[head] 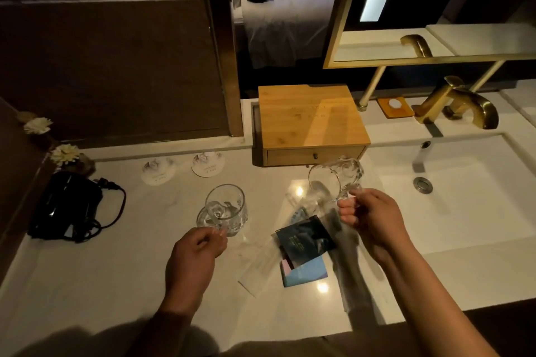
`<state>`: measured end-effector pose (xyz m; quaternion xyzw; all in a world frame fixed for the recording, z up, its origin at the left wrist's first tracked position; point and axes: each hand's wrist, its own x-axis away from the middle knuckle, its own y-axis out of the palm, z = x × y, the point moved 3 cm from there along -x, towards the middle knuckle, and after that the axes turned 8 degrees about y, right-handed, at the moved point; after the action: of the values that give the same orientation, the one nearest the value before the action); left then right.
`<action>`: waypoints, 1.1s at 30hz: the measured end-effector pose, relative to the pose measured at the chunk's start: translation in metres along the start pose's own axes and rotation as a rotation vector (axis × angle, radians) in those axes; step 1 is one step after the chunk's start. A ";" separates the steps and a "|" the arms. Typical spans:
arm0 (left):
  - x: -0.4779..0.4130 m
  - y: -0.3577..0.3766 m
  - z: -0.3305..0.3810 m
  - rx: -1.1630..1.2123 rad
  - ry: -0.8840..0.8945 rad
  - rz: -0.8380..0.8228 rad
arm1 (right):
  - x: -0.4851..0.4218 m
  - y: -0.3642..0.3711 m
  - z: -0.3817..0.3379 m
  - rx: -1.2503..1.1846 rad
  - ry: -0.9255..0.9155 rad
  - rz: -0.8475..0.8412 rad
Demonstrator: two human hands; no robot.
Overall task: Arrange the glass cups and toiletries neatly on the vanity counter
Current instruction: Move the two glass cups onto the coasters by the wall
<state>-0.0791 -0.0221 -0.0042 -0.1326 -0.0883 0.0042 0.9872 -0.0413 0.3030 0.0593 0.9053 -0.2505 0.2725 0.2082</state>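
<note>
Over pale glossy counter [121, 264], each hand [193, 255] [374, 223] grips a clear glass cup [224, 209] [333, 180].

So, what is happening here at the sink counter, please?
A person is tidying a white vanity counter and holds a clear glass cup by its handle in each of the hands. The left hand holds one glass cup upright; the right hand holds the other glass cup tilted, above the counter. Dark and blue toiletry packets lie loosely between them. Two round paper coasters wait bare near the wooden drawer box.
</note>
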 end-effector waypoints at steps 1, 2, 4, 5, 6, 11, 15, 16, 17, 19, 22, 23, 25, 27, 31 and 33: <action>-0.002 -0.005 -0.001 0.004 0.000 0.005 | 0.002 0.012 0.004 -0.069 0.049 -0.050; -0.005 -0.009 -0.002 0.009 0.009 0.010 | 0.002 0.023 0.010 -0.143 0.111 -0.090; -0.009 -0.018 -0.003 0.003 0.022 0.025 | 0.001 0.042 0.023 -0.262 0.254 -0.128; -0.010 -0.023 -0.004 -0.003 0.025 0.035 | -0.001 0.049 0.029 -0.319 0.328 -0.147; -0.012 -0.027 -0.006 -0.006 0.023 0.046 | -0.002 0.056 0.036 -0.377 0.401 -0.175; -0.017 -0.036 -0.013 -0.008 0.014 0.083 | -0.014 0.075 0.061 -0.549 0.596 -0.231; -0.015 -0.031 -0.018 0.012 0.030 0.065 | -0.025 0.079 0.068 -0.552 0.589 -0.229; -0.015 -0.029 -0.020 0.020 0.031 0.053 | -0.027 0.079 0.068 -0.556 0.588 -0.228; -0.013 -0.026 -0.020 0.014 0.027 0.042 | -0.029 0.080 0.068 -0.560 0.589 -0.221; -0.011 -0.021 -0.023 0.027 0.022 0.035 | -0.033 0.080 0.067 -0.560 0.591 -0.205; -0.010 -0.016 -0.031 0.059 0.006 0.038 | -0.038 0.079 0.065 -0.552 0.595 -0.191; -0.009 -0.014 -0.032 0.055 0.002 0.037 | -0.039 0.080 0.064 -0.554 0.597 -0.193; -0.010 -0.012 -0.033 0.051 0.001 0.045 | -0.042 0.081 0.063 -0.557 0.600 -0.191; -0.009 -0.010 -0.034 0.044 0.013 0.044 | -0.044 0.081 0.063 -0.547 0.599 -0.182; -0.009 -0.008 -0.033 0.002 0.024 0.039 | -0.048 0.078 0.065 -0.536 0.604 -0.169; -0.009 -0.007 -0.033 -0.031 0.036 0.034 | -0.050 0.076 0.066 -0.525 0.609 -0.156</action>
<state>-0.0820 -0.0377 -0.0348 -0.1493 -0.0681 0.0174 0.9863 -0.0955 0.2262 -0.0029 0.7158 -0.1689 0.4383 0.5168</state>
